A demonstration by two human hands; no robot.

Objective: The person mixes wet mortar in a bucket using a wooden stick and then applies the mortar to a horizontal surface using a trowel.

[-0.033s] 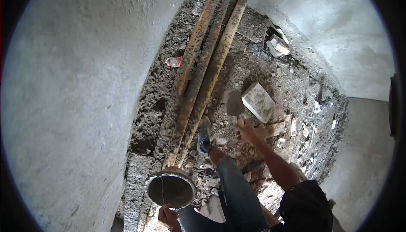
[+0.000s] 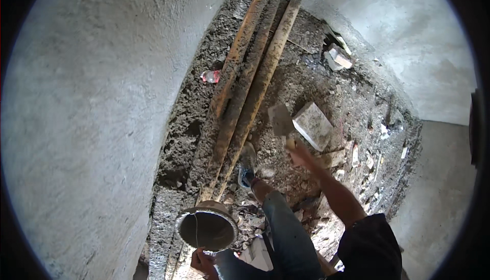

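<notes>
My right hand (image 2: 302,154) is closed around the handle of a flat-bladed trowel (image 2: 280,120). Its grey, roughly rectangular blade is held beside a pale block (image 2: 313,127), over the rubble floor. Lower down, my left hand (image 2: 204,264) grips the thin wire handle of a round bucket (image 2: 218,235). The bucket is tilted with its mouth facing me, and grey residue coats the rim. Only a dull grey inside shows, so I cannot tell how much it holds.
Several long mud-caked poles (image 2: 263,76) lie along the left wall (image 2: 92,101). A crushed clear bottle with a red label (image 2: 210,76) lies beside them. Broken blocks (image 2: 338,57) sit near the far wall, and wood scraps and litter cover the right side. My shoe (image 2: 246,165) stands beside the poles.
My right hand and the trowel have shifted slightly upward, and the blade shows more sharply. My left hand and the bucket have stayed nearly in place.
</notes>
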